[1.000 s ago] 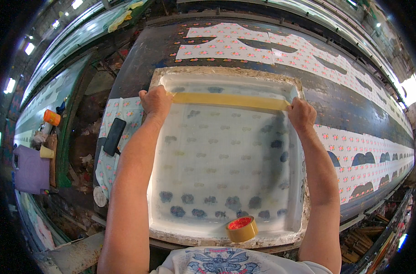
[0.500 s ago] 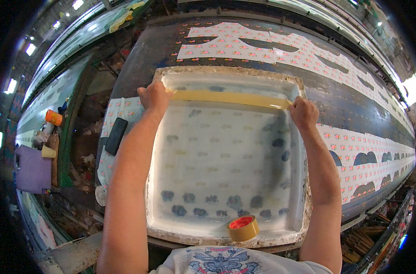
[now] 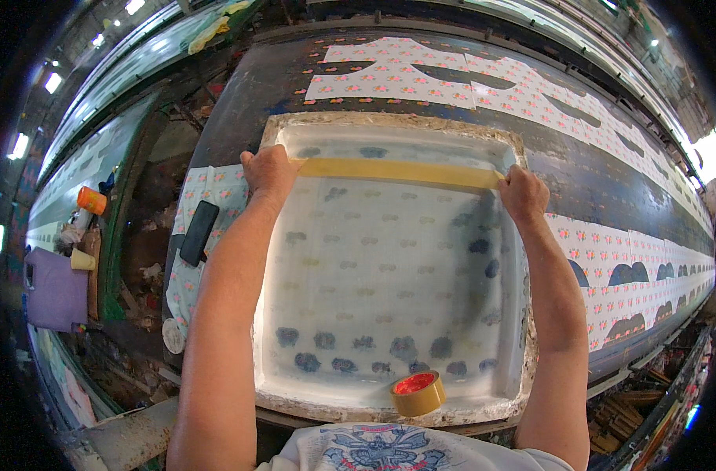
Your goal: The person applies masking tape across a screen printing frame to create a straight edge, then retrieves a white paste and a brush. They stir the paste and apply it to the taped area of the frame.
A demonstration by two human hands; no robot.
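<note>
A strip of tan packing tape [image 3: 397, 171] is stretched across the far part of a white-framed printing screen [image 3: 524, 345]. My left hand [image 3: 269, 170] pinches its left end by the frame's left side. At the right side, my right hand [image 3: 524, 194] is closed on the other end. The pale mesh [image 3: 358, 271] below shows rows of faint motifs, with darker blotches along the near edge and at the right. A roll of tan tape with a red core [image 3: 418, 393] rests on the near rim of the frame.
The screen lies on a long dark table [image 3: 558, 169]. Printed white floral fabric pieces [image 3: 405, 82] are spread beyond it, and more floral fabric [image 3: 609, 243] lies at the right. A black phone [image 3: 199, 234] is on cloth at the left. Further left stand a purple container [image 3: 56, 290] and an orange cup [image 3: 92, 201].
My left hand has shifted slightly down and to the right with its end of the tape. The strip looks flatter, and my right hand has barely moved.
</note>
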